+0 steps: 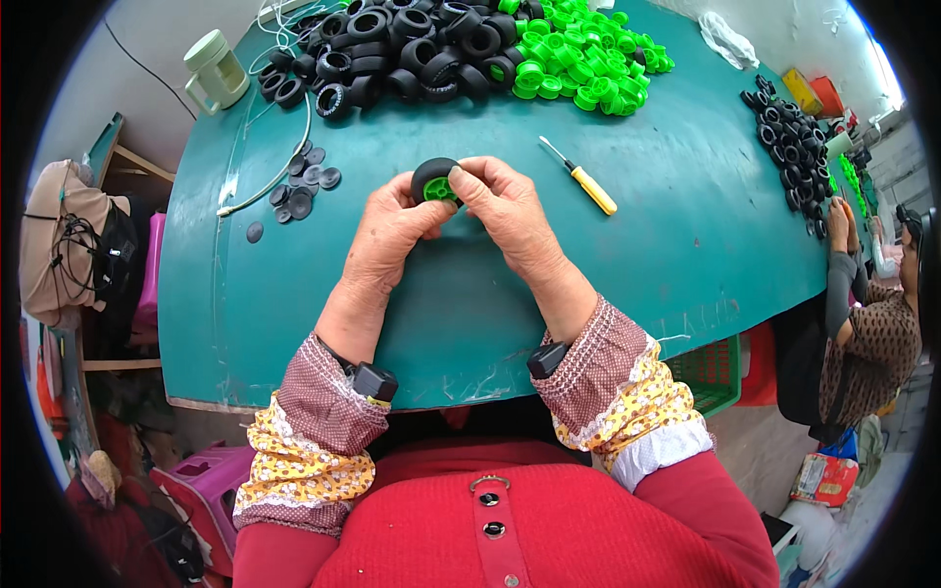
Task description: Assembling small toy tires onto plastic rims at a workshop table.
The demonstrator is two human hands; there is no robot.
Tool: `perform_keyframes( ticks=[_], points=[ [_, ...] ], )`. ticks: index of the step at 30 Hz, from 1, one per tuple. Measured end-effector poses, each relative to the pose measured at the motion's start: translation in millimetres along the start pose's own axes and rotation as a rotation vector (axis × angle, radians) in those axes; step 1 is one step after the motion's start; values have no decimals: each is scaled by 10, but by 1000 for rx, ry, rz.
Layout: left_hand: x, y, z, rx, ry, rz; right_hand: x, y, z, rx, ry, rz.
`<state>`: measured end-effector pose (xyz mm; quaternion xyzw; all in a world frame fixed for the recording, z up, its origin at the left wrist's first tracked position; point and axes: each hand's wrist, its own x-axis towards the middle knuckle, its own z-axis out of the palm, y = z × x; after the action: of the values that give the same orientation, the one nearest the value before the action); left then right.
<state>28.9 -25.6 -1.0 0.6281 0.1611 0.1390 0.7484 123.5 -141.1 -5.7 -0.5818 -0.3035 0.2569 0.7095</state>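
Observation:
Both my hands hold one small toy wheel, a black rubber tyre with a green plastic hub inside it, above the teal table. My left hand grips its left and lower side. My right hand pinches its right side with the fingertips pressed on the tyre. A pile of black tyres lies at the far edge, with a heap of green hubs beside it on the right.
A yellow-handled screwdriver lies right of my hands. Dark flat discs and a white cord lie to the left, a pale green mug beyond. Another person works at the right by more black tyres.

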Motion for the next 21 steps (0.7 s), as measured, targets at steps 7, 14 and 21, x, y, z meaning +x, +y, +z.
perform_keyframes(
  ticks=[7,14,21],
  points=[
    [-81,127,99,-156,-175,-96,-23,-48,4,148,-90,43],
    [-49,-13,33,-98,-188,-82,-54,-132,61,302,-199,128],
    [-47,60,127,83,-236,-102,-41,-31,-3,205,-164,197]
  ],
)
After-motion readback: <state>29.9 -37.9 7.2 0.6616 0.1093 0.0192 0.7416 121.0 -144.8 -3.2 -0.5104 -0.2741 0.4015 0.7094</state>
